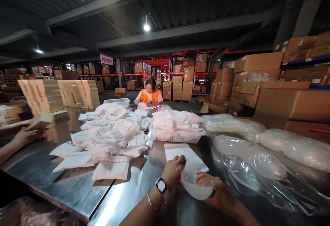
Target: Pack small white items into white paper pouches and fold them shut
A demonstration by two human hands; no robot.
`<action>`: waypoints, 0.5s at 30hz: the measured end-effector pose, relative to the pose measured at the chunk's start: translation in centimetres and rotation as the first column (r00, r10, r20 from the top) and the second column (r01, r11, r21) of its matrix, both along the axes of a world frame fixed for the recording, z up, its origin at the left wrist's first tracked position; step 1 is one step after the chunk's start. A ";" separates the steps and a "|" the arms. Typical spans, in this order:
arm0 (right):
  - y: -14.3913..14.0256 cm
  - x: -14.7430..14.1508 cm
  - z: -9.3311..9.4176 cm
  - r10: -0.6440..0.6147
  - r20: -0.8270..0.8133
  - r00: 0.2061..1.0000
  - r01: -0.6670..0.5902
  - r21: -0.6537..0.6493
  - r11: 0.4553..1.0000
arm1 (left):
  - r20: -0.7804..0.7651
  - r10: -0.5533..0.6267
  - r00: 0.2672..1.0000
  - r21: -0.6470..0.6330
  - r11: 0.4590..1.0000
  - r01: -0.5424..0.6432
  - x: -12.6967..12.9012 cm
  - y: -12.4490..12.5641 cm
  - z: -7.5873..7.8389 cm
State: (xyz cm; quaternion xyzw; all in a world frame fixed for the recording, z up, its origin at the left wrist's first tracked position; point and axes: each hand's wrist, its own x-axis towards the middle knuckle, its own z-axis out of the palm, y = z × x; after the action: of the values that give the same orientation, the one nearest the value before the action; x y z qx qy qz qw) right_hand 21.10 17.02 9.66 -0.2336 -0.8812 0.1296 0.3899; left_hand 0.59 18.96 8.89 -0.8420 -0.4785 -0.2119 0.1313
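Hands at near edge of the steel table [64, 184]: left hand [173, 171], watch on its wrist, lies fingers-down on a flat white pouch [189, 157], pressing its near end; right hand [210, 186] is curled around a clear plastic bag [197, 189] just beside the pouch's near end, fingers closed on the film. Whether the pouch's end is already inside the bag's mouth cannot be told; the bag looks empty or nearly so. Judgement on progress: this one pouch is only at the start of being bagged, and most of the stock is untouched. Beyond the pouch, toward the far side of the table, stands one white basket [177, 136] heaped with folded pouches; left of the basket a loose pile of pouches [108, 140] spreads over the table, too many and too overlapped to count, well above a dozen. Right of the pouch lie bulky clear bags [247, 157], about four, contents pale and blurred. A second, empty-looking basket [117, 101] sits behind the pile. One person in an orange vest [149, 95] works at the far end; another person's hand [24, 136] at the left edge holds a tan box [40, 121].
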 end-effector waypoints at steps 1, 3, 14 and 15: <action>0.1 0.2 0.1 0.049 0.014 0.999 -0.049 0.004 0.999 | 0.035 -0.033 0.999 -0.001 0.999 0.033 0.1 0.0 -0.2; 0.5 0.8 0.0 0.086 0.037 0.996 -0.086 0.003 0.996 | 0.157 -0.129 0.979 -0.009 0.991 0.132 0.1 0.1 -0.5; 1.8 0.5 -1.2 -0.470 0.198 0.860 0.353 0.434 0.829 | 0.387 -0.320 0.865 0.079 0.946 0.314 2.4 -1.5 -1.5; 1.4 0.0 -1.2 -0.523 0.199 0.829 0.377 0.491 0.785 | 0.361 -0.301 0.883 0.091 0.953 0.288 2.6 -1.8 -1.5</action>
State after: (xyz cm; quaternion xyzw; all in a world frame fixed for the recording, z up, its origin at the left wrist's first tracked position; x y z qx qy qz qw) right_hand 21.09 18.39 8.50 -0.3657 -0.8561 -0.2072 0.3006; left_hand 3.23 17.15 7.39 -0.8472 -0.3575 -0.3926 0.0194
